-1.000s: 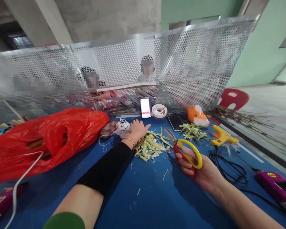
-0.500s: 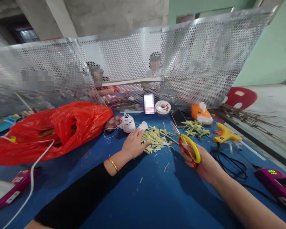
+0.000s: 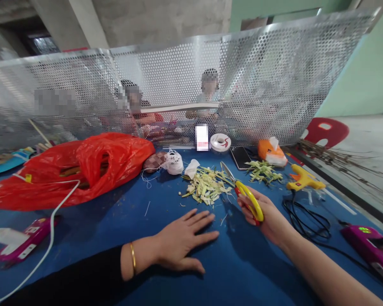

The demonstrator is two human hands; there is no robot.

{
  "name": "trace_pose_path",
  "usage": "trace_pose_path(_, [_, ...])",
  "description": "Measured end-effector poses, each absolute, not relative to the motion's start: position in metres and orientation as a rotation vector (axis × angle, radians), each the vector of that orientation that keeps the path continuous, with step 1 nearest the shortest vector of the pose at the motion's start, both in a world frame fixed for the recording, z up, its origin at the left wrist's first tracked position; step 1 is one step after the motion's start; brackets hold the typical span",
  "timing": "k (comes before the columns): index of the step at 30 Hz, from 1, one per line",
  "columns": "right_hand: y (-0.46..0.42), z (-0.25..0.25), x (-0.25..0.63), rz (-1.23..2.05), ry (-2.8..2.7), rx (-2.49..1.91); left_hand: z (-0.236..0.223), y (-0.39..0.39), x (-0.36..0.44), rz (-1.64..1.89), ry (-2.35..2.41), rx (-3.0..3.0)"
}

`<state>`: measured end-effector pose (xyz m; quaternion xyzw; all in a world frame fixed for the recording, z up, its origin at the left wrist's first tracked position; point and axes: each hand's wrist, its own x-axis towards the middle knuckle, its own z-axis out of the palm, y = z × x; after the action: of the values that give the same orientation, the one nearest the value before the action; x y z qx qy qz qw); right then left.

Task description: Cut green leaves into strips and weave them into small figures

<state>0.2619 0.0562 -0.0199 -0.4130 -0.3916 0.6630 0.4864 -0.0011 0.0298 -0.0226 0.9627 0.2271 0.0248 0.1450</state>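
My left hand [image 3: 185,242] is spread with fingers apart, palm down over the blue tabletop [image 3: 230,272], and holds nothing. In front of its fingertips is a loose pile of pale green and yellow cut plant scraps [image 3: 207,187]. A crumpled white tissue [image 3: 192,168] touches the pile's far left side. My right hand [image 3: 261,212] is closed round the handles of a pair of scissors [image 3: 250,199], one yellow and one red. Their blades point forward and left, at the right side of the pile.
On the left lie a red plastic bag [image 3: 115,157], a ball of white string [image 3: 174,162] and a purple power strip [image 3: 32,236]. Along the back are a lit phone [image 3: 202,138], a ribbon spool [image 3: 220,143], a dark phone [image 3: 241,157] and a tissue pack [image 3: 272,153]. A yellow glue gun [image 3: 304,180] lies right.
My left hand has come back from behind the scraps toward me, down to the near tabletop. Scraps near the pile's left side have shifted. The scissors stay in my right hand.
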Motion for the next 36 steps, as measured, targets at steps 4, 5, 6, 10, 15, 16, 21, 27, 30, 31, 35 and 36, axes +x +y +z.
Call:
trace_pose_path(4, [0.054,-0.022,0.259,1.592,-0.993,-1.062,-0.029,0.046,0.032,0.104,0.381,2.914])
trace_pose_path(5, [0.055,-0.022,0.259,1.565,-1.002,-1.093,-0.031,0.055,0.041,0.100,0.344,2.965])
trace_pose_path(6, [0.057,-0.024,0.261,1.528,-1.016,-1.127,-0.033,0.067,0.048,0.118,0.347,3.019])
trace_pose_path(10, [0.069,-0.032,0.272,1.255,-1.202,-1.331,-0.036,0.114,0.056,0.283,0.749,3.097])
trace_pose_path(15, [0.077,-0.043,0.284,0.570,-1.794,-1.762,-0.025,0.123,0.034,0.898,1.211,2.693])
trace_pose_path(16, [0.076,-0.044,0.285,0.469,-1.900,-1.825,-0.020,0.115,0.027,0.984,1.281,2.616])
trace_pose_path(21, [0.070,-0.053,0.282,0.213,-2.214,-1.908,0.021,0.058,-0.017,1.295,1.432,2.414])
trace_pose_path(27, [0.069,-0.076,0.286,-0.004,-2.317,-1.821,0.061,0.026,-0.103,1.626,2.064,2.095])
trace_pose_path(30, [0.070,-0.085,0.288,-0.088,-2.308,-1.772,0.070,0.035,-0.146,1.485,2.311,1.950])
trace_pose_path(31, [0.071,-0.086,0.289,-0.091,-2.306,-1.761,0.073,0.039,-0.158,1.414,2.384,1.933])
trace_pose_path(35, [0.073,-0.088,0.291,-0.043,-2.297,-1.753,0.082,0.058,-0.189,1.040,2.536,1.928])
trace_pose_path(36, [0.074,-0.088,0.292,-0.038,-2.294,-1.750,0.083,0.063,-0.193,0.969,2.554,1.951])
